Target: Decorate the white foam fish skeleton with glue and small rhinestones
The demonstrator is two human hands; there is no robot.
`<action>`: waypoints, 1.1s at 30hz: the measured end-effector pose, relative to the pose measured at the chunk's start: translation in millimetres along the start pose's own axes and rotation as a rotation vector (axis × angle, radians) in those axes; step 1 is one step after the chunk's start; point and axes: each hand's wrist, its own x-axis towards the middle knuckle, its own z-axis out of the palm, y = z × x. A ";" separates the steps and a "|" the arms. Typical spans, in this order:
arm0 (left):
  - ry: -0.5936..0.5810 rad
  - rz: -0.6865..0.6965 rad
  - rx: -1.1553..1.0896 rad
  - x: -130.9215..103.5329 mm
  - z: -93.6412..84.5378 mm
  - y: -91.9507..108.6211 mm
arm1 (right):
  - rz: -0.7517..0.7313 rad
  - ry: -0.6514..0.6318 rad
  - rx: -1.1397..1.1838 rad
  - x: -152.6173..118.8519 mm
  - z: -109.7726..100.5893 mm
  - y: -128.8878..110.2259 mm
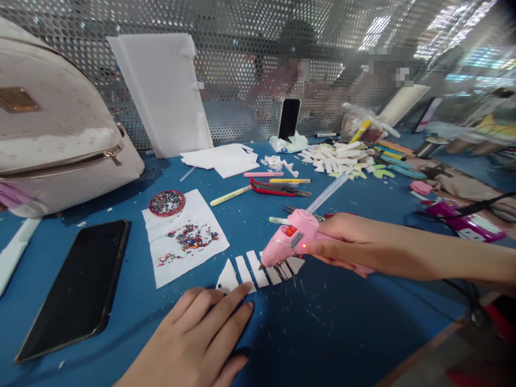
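We'd guess approx. midway: white strips [257,269] lie separate in a row at 6 o'clock on the surface [342,328], w/ the loose beads [191,236] on paper [166,273] at 10 o'clock from them; can't tell which pcs. have glue. Our R hand [336,242] has its grip wrapped round a pink glue gun [279,247], nozzle at the strips; our L hand [201,328], fingers slightly spread, holds nothing, just touching a strip at 7 o'clock.

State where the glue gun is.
In the head view, the glue gun is right of centre, in the right hand, its tip at the white strips.
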 end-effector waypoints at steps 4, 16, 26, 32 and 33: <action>-0.021 -0.001 0.017 -1.1 0.0 -0.2 | -0.025 -0.007 0.015 -0.5 -0.6 -4.2; -0.007 0.002 0.012 -0.5 1.0 -0.4 | 0.013 -0.011 0.017 -1.7 -0.8 -12.3; -0.016 -0.005 0.002 -0.3 -0.5 -0.8 | 0.021 0.032 0.069 -0.5 1.2 5.8; -0.004 0.004 0.004 1.7 0.1 -1.2 | 0.020 0.023 0.065 0.3 1.0 0.0; -0.004 0.006 0.006 1.9 0.1 -1.2 | 0.022 0.020 0.062 0.5 0.8 -0.6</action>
